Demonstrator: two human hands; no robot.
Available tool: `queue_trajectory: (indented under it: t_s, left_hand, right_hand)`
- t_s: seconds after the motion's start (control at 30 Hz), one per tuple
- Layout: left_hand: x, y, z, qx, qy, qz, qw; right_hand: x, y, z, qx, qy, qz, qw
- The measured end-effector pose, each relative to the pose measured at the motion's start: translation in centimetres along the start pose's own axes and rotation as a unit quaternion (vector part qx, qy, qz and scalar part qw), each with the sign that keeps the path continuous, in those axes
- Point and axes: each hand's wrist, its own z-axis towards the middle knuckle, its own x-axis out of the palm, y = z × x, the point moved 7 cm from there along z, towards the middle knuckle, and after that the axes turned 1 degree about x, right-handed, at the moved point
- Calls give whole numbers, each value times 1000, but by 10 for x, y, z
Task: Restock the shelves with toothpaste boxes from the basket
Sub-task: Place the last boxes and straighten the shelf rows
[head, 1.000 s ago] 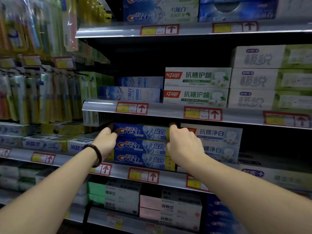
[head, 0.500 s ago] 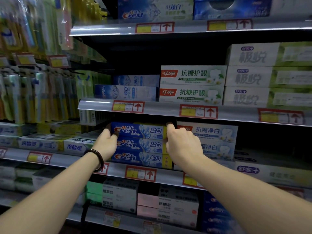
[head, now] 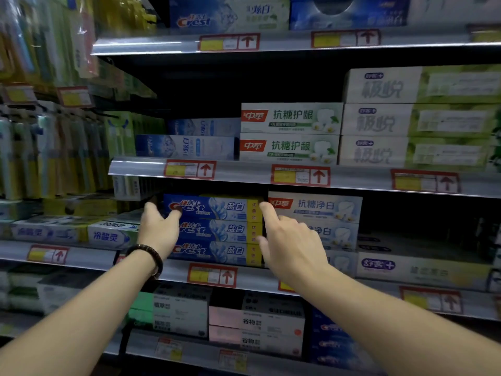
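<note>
Both hands are easing off the top Crest box (head: 217, 208), which is now lying on its three-high stack on the shelf (head: 173, 272). The left hand (head: 160, 229) is loosening, thumb brushing the box front. The right hand (head: 292, 245) is spreading, index at the box's right end, so this placement looks done.

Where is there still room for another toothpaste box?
Dark room lies right of the white boxes, above the low purple-logo box. More headroom sits over the pale blue boxes one shelf up. The Crest stack nearly reaches the shelf above.

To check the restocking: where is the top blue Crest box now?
Head view, centre: the top blue Crest box tops a stack of three, between the left hand and right hand.
</note>
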Motion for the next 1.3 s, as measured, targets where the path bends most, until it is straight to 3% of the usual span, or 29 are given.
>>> queue_trajectory:
  t_s: [0.1, 0.17, 0.3, 0.47, 0.77, 1.0, 1.3]
  left_hand:
    - [-9, -13, -34, 44, -138, 31, 989]
    - [1, -21, -61, 85, -156, 1, 984]
    - [41, -27, -103, 125, -81, -23, 989]
    - [92, -28, -150, 97, 32, -25, 994]
    - [138, -42, -172, 48, 164, -8, 985]
    - [156, -42, -163, -10, 212, -69, 975]
    - [167, -40, -164, -35, 225, -92, 969]
  right_hand:
    - [-3, -17, -26, 10, -5, 45, 999]
    - [-4, -40, -40, 58, -5, 75, 995]
    - [-7, -93, -63, 165, 8, 133, 977]
    - [-23, -137, -77, 251, -1, 141, 958]
    - [-23, -166, -84, 323, 43, 235, 916]
    - [-16, -166, -85, 355, 68, 358, 861]
    - [0, -165, -78, 350, 112, 414, 833]
